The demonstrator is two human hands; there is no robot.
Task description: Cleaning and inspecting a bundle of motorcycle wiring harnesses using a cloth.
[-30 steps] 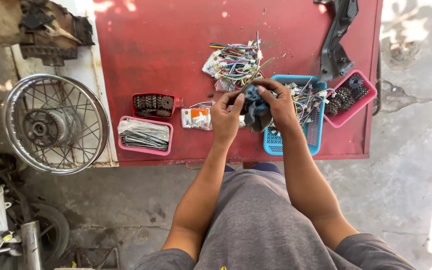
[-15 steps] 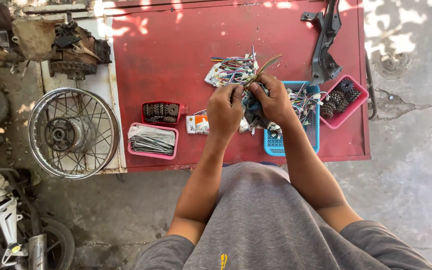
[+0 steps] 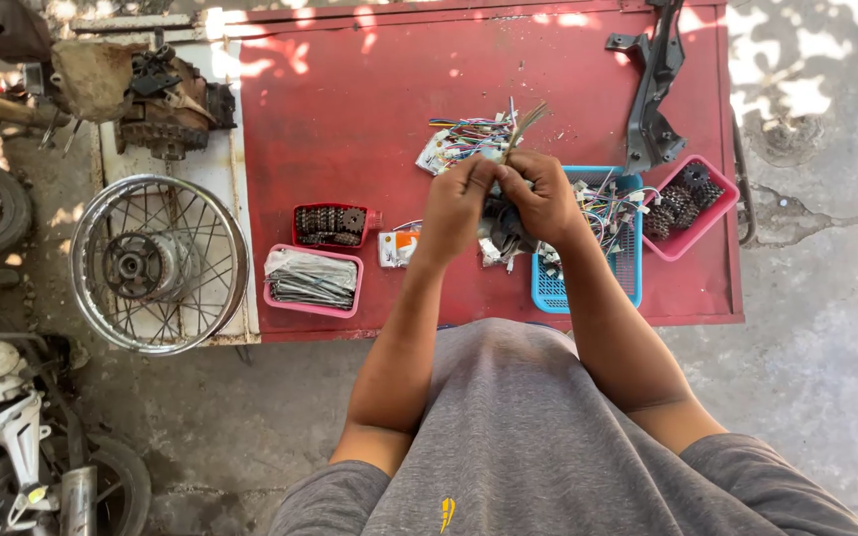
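Note:
My left hand [image 3: 456, 201] and my right hand [image 3: 543, 194] meet above the red table [image 3: 350, 109], both closed on a small bundle of thin wires [image 3: 521, 127] whose ends fan up between my fingers. A dark part with a clear bag [image 3: 500, 233] hangs below my hands. Just beyond them lies a heap of coloured wire harnesses [image 3: 464, 139]. Under my right wrist stands a blue basket [image 3: 558, 288] filled with more wires and connectors.
A pink tray of sprockets [image 3: 692, 203] and a black metal bracket [image 3: 652, 84] lie at the right. A pink tray of bagged parts [image 3: 312, 278], a red tray of chain pieces [image 3: 330, 225] and a small packet [image 3: 399, 246] sit left. A spoked wheel [image 3: 159, 263] and an engine [image 3: 141, 84] rest beside the table.
My hands have lifted slightly and come closer together around the wire bundle. The view has shifted so the table sits higher and more to the right.

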